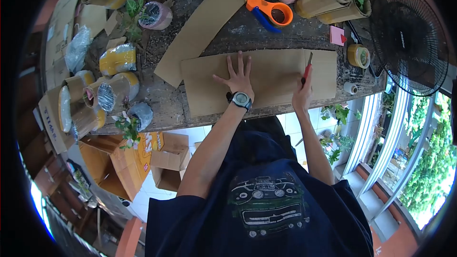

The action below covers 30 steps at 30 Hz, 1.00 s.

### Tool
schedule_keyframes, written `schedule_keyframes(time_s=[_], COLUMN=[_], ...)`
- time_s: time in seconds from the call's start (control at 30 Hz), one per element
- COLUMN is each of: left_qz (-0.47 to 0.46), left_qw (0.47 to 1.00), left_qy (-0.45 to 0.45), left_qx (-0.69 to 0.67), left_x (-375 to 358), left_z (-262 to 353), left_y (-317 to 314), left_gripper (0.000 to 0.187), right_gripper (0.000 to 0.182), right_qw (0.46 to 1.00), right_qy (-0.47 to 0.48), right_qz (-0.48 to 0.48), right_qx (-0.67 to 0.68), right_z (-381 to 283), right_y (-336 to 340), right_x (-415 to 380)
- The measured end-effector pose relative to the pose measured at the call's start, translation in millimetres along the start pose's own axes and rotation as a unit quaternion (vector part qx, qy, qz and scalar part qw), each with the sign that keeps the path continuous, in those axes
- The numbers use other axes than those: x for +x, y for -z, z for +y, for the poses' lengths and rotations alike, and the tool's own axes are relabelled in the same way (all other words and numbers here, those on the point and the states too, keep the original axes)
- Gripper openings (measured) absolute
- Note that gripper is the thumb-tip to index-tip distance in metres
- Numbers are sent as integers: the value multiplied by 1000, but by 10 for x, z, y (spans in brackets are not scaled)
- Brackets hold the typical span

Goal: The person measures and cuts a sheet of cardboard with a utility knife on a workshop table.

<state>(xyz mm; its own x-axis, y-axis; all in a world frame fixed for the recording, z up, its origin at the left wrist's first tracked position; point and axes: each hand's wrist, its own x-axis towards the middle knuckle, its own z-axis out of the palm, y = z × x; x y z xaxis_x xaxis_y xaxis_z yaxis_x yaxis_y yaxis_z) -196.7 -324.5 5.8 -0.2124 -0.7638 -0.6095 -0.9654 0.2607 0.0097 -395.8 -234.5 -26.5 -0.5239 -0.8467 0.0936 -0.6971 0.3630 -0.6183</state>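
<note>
Cardboard box (50,119) at the table's left edge: dark printed letters — too small and skewed to read.
Carton (143,154) on the floor: white print, illegible.
T-shirt (266,204): car graphic — lettering unreadable.

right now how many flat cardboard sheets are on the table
2: one sheet under the left hand and the right hand with a cutter; a long strip lies diagonally behind. Others may be hidden.

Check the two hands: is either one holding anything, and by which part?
The right hand grips a red-handled cutter by its handle, blade end on the cardboard sheet. The left hand holds nothing; it presses flat on that sheet.
</note>
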Motion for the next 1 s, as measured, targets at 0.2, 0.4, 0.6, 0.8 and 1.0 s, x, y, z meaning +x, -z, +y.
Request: schedule_keyframes(time_s=[0.2, 0.4, 0.6, 0.8, 1.0], left_qz=[65, -40, 11, 30, 25], left_qw=[995, 996, 991, 988, 988], left_qy=[-81, -63, -115, -140, -143], left_qx=[10, -57, -69, -57, -58], left_x=[-242, -200, -102, -34, 46], left_z=[53, -8, -170, -205, -233], left_y=[5, 164, 15, 17, -46], left_gripper=[93, 135, 162, 166, 174], right_gripper=[66, 68, 70, 67, 64], right_qw=[996, 992, 965, 968, 960], right_qy=[-35, 11, 84, 50, 70], right_qz=[1, -68, -249, -245, -269], right_qx=[77, 104, 6, -19, -23], right_z=[-494, -626, -668, -840, -902], right_y=[-294, -170, 69, -1, -193], right_x=[-195, -348, -307, -258, -28])
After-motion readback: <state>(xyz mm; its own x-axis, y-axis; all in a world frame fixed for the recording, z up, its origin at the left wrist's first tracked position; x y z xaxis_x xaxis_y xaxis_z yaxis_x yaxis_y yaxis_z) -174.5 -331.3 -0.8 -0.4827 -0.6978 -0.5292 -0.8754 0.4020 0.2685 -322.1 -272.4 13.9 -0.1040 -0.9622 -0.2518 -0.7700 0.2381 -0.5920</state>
